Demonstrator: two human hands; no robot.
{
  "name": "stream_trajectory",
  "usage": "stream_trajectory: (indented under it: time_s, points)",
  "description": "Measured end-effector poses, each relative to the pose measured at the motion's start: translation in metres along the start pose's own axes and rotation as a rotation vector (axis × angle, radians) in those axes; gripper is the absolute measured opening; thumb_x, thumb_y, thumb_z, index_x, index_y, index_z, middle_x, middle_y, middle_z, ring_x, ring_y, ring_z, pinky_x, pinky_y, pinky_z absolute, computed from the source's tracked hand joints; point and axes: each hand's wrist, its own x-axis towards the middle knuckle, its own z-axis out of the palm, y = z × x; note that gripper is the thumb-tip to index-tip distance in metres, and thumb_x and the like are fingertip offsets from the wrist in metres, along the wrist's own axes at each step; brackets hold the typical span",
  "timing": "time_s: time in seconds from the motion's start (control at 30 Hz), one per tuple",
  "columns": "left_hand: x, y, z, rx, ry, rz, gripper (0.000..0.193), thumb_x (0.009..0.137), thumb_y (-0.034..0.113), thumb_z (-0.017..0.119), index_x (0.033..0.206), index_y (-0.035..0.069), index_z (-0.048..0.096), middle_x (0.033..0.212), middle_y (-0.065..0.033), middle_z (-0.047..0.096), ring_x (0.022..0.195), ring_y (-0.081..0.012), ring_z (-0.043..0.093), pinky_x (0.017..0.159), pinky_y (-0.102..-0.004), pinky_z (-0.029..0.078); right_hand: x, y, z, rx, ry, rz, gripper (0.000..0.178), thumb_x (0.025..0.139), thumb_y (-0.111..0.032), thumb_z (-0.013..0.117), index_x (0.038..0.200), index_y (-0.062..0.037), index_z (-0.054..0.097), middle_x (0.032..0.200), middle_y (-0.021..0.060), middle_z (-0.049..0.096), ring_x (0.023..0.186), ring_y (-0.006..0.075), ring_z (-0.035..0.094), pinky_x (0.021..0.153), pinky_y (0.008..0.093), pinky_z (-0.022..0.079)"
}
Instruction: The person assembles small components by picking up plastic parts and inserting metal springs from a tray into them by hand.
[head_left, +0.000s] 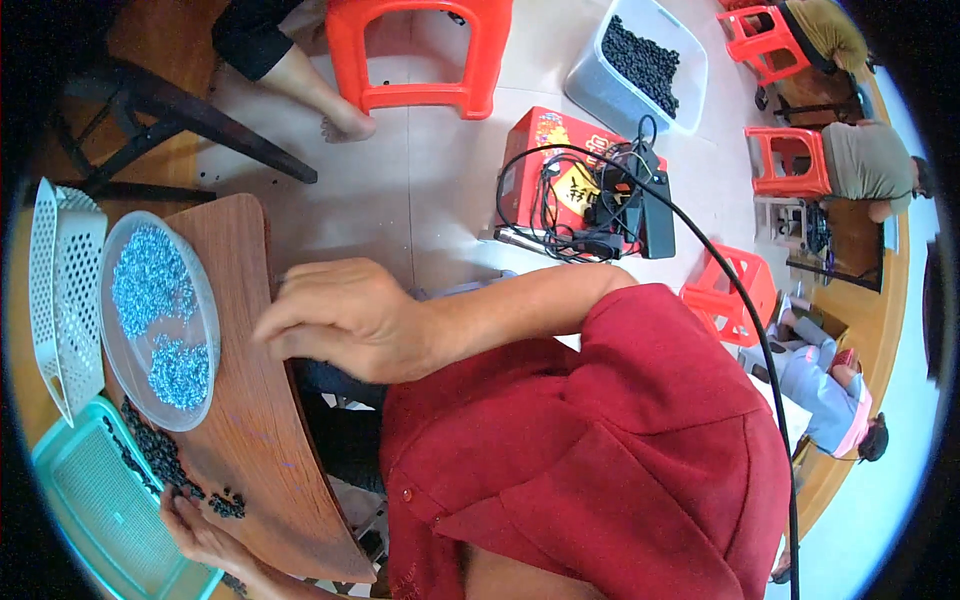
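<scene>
My left hand [198, 535] is at the table's edge, its bent fingertips touching small black pieces [158, 450]. Its fingers are drawn together, and anything between them is too small to make out. Over the table's near edge hangs my right hand [345, 318], back upward, with curled fingers closed; their tips hide whatever they may hold. Beyond it, a clear round tub [209, 318] contains many tiny shiny blue pieces [150, 280] in two heaps. A teal mesh tray [110, 510] lies beside the black pieces, partly under my left hand.
The brown wooden table [235, 240] has a curved edge. A white perforated basket [70, 290] stands beyond the tub. On the floor are a red stool [480, 60], a red box [530, 165] with black cables, and a bin [590, 85] of black pieces. Other people sit at right.
</scene>
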Motion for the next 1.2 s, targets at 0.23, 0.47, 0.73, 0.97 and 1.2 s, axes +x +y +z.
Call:
stream_trajectory:
  time_s: [0.23, 0.47, 0.73, 0.97, 1.2]
  points:
    - [-0.054, 0.081, 0.013, -0.492, -0.066, -0.223, 0.024, 0.093, 0.013, 0.052, 0.113, 0.000, 0.056, 0.087, -0.0063, 0.057, 0.075, -0.0134, 0.052, 0.067, -0.0261, 0.043, -0.063, -0.013, -0.095, -0.100, 0.135, 0.762, 0.021, 0.081, 0.002, 0.056, 0.102, 0.0001, 0.062, 0.082, 0.0069, 0.066, 0.075, 0.0111, 0.061, 0.070, 0.0268, 0.050]
    - [-0.074, 0.135, 0.042, -1.105, -0.344, -0.437, 0.021, 0.088, 0.012, 0.061, 0.104, -0.001, 0.057, 0.086, -0.0109, 0.061, 0.072, -0.0157, 0.060, 0.064, -0.0259, 0.050, -0.066, -0.048, -0.190, -0.282, 0.618, 0.910, 0.060, 0.076, 0.005, 0.052, 0.133, 0.0072, 0.036, 0.080, 0.0122, 0.066, 0.059, 0.0094, 0.052, 0.053, 0.0216, 0.043]
    - [-0.072, 0.167, 0.067, -1.232, -0.273, -0.401, 0.030, 0.076, -0.003, 0.065, 0.105, -0.005, 0.056, 0.085, -0.0128, 0.062, 0.071, -0.0187, 0.061, 0.062, -0.0271, 0.051, -0.057, -0.049, -0.117, -0.164, 0.286, 1.042, 0.043, 0.084, -0.007, 0.059, 0.124, 0.0051, 0.047, 0.084, 0.0073, 0.065, 0.067, 0.0078, 0.053, 0.058, 0.0205, 0.041]
    - [-0.061, 0.171, 0.069, -1.387, -0.118, -0.350, 0.027, 0.078, -0.003, 0.067, 0.104, -0.007, 0.057, 0.088, -0.0155, 0.065, 0.078, -0.0179, 0.064, 0.067, -0.0267, 0.054, -0.015, -0.030, 0.006, 0.064, -0.381, 0.581, 0.021, 0.087, 0.001, 0.057, 0.108, 0.0021, 0.061, 0.088, 0.0090, 0.064, 0.076, 0.0110, 0.058, 0.067, 0.0223, 0.046]
    - [-0.073, 0.158, 0.063, -1.393, 0.065, -0.403, 0.024, 0.081, -0.003, 0.065, 0.104, -0.006, 0.059, 0.092, -0.0114, 0.065, 0.082, -0.0159, 0.063, 0.072, -0.0280, 0.054, 0.000, -0.010, 0.077, -0.121, -0.558, 0.017, 0.029, 0.072, 0.003, 0.065, 0.100, -0.0031, 0.066, 0.086, 0.0097, 0.062, 0.073, 0.0237, 0.056, 0.062, 0.0297, 0.045]
